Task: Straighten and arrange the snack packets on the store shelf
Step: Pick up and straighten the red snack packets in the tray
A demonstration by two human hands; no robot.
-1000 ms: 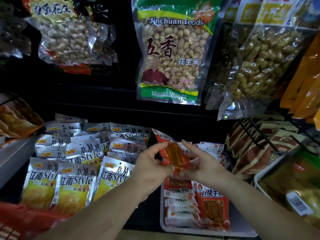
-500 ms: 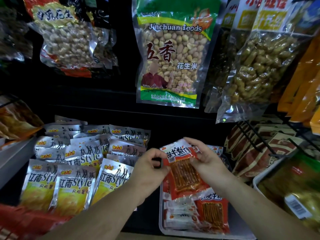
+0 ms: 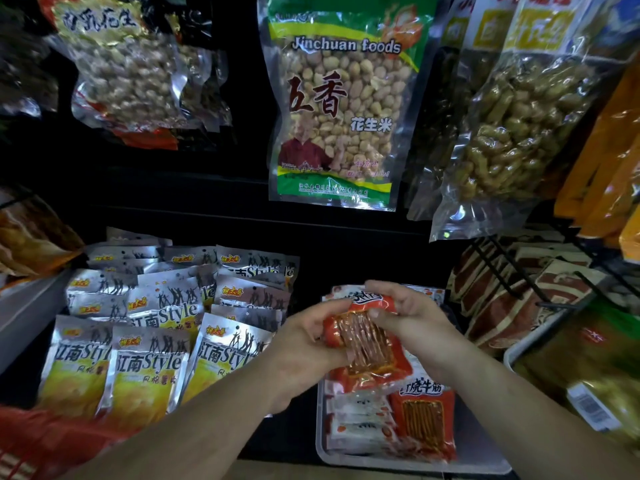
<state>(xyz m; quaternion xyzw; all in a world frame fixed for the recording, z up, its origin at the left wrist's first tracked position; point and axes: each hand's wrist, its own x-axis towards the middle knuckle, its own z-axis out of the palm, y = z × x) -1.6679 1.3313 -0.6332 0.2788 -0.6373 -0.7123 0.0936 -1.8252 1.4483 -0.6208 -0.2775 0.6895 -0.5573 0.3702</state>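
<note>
A red snack packet (image 3: 367, 341) with a clear window showing brown sticks is held between both hands above a grey tray (image 3: 485, 459). My left hand (image 3: 304, 344) grips its left edge. My right hand (image 3: 412, 317) curls over its top right corner. Under it in the tray lie more red packets (image 3: 424, 420) and several white ones (image 3: 356, 417). To the left, silver and yellow "Style" packets (image 3: 145, 372) stand in overlapping rows on the shelf.
Large peanut bags (image 3: 341, 109) hang from the upper shelf, with others to the left (image 3: 128, 71) and right (image 3: 512, 133). Brown packets (image 3: 512, 306) sit in a wire rack at right. A green bag (image 3: 588, 372) lies lower right, a red basket (image 3: 41, 445) lower left.
The red packet has gone from tilted on edge to facing me, and both hands have lowered it slightly toward the tray, the right hand shifting onto its top.
</note>
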